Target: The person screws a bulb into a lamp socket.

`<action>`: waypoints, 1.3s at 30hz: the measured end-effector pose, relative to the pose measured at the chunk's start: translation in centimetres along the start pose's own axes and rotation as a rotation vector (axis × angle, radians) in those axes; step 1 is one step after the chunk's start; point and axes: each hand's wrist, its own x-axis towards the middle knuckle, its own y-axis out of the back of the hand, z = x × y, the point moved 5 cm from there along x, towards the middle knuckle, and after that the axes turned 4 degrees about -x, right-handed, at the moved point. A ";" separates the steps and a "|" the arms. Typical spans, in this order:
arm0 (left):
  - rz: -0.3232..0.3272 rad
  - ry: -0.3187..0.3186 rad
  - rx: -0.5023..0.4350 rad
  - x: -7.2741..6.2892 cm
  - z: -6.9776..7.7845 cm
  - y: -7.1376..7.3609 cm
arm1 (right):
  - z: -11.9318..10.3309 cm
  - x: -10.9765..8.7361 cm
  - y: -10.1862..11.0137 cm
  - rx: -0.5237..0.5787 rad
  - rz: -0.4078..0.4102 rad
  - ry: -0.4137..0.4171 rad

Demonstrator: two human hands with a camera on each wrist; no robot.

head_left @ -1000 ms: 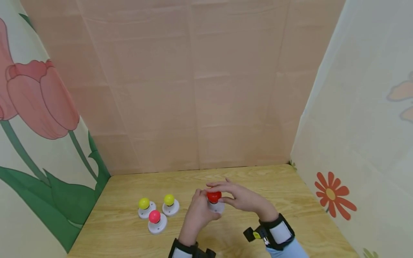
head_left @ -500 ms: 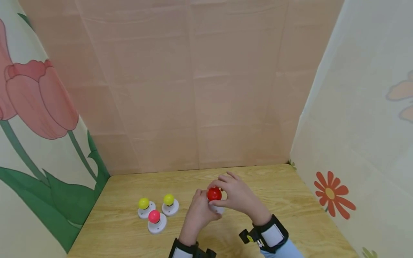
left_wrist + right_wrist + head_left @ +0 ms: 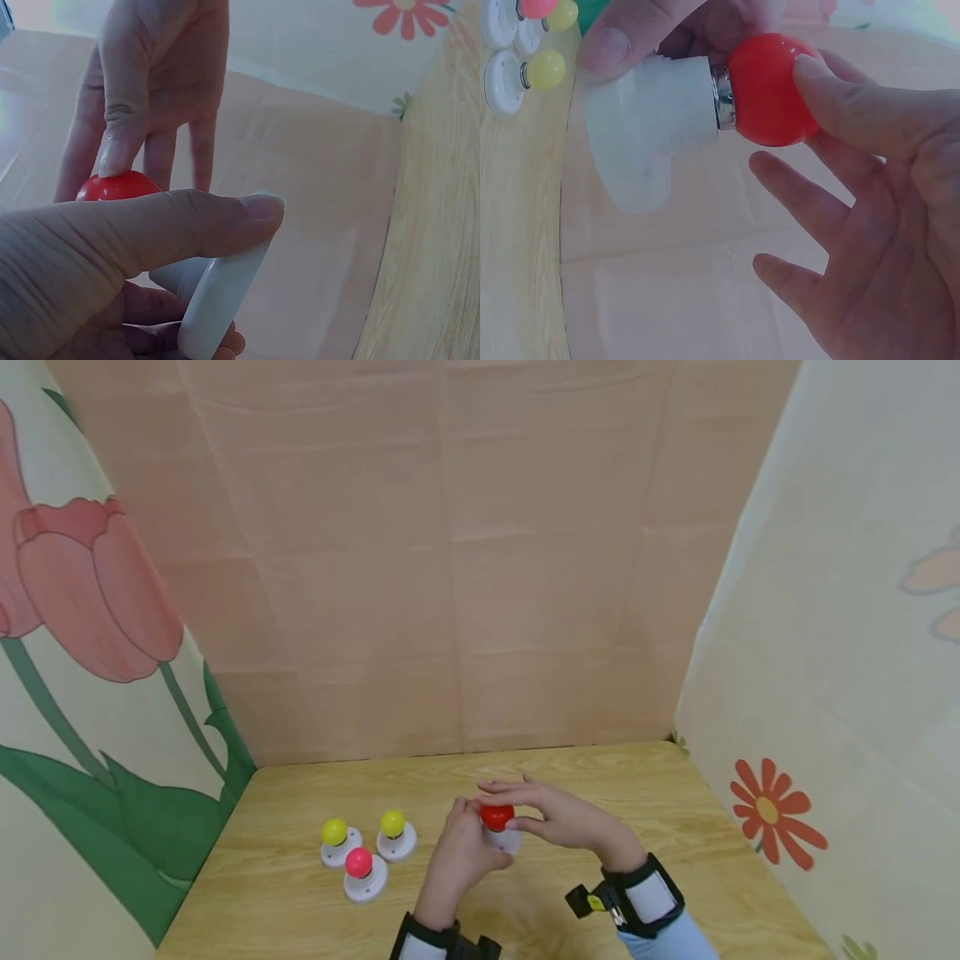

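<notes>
My left hand [image 3: 463,852] grips a white round lamp socket [image 3: 656,105] by its flat base, thumb across the base's face in the left wrist view. A round red light bulb [image 3: 771,90] sits in the socket's mouth, with a band of its metal screw cap showing between them. My right hand [image 3: 558,814] pinches the bulb between thumb and forefinger, its other fingers spread. In the head view, both hands are above the wooden table, and the right fingers cover the top of the bulb.
Left of my hands, two yellow bulbs [image 3: 334,832] and a pink bulb [image 3: 358,862] stand in white sockets [image 3: 366,887] on the wooden table [image 3: 262,893]. A pinkish-brown sheet [image 3: 450,610] hangs behind, and printed flower panels rise at both sides.
Half a second ago my right hand was turned further round the bulb, its thumb nearer me. It has since swung back, much as one second ago. The left hand holds still.
</notes>
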 end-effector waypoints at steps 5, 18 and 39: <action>-0.005 0.002 -0.010 0.0 0.0 -0.1 | 0.0 -0.1 0.0 -0.017 0.017 -0.017; -0.043 -0.046 0.002 0.1 0.4 -0.4 | -1.1 0.7 -0.1 -0.516 0.249 -0.127; -0.020 -0.011 -0.007 -0.2 0.4 0.0 | -0.2 -0.3 0.1 -0.076 0.019 -0.011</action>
